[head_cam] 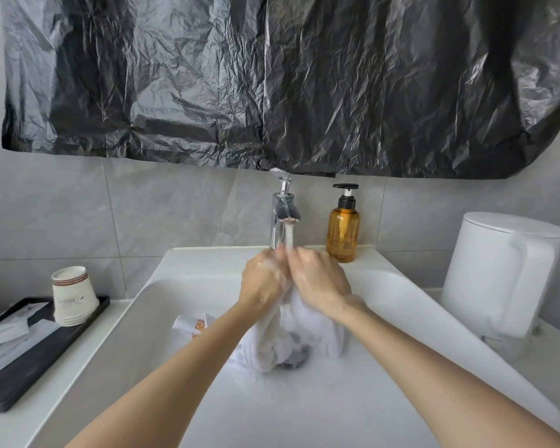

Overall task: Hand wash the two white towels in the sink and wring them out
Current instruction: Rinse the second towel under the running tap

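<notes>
My left hand (pixel 264 281) and my right hand (pixel 319 279) grip the top of a wet white towel (pixel 291 334), knuckles close together, under the stream running from the chrome tap (pixel 283 208). The towel hangs bunched from my fists down to the bottom of the white sink (pixel 401 299). A second white cloth with orange print (pixel 193 324) lies in the basin to the left, partly behind my left forearm. Soap suds cling to both hands.
An amber pump bottle (pixel 342 231) stands on the sink's back ledge right of the tap. A white kettle (pixel 498 273) sits on the right counter. On the left, a black tray (pixel 23 360) holds stacked paper cups (pixel 72 295) and packets. Black plastic sheeting (pixel 272 76) covers the wall above.
</notes>
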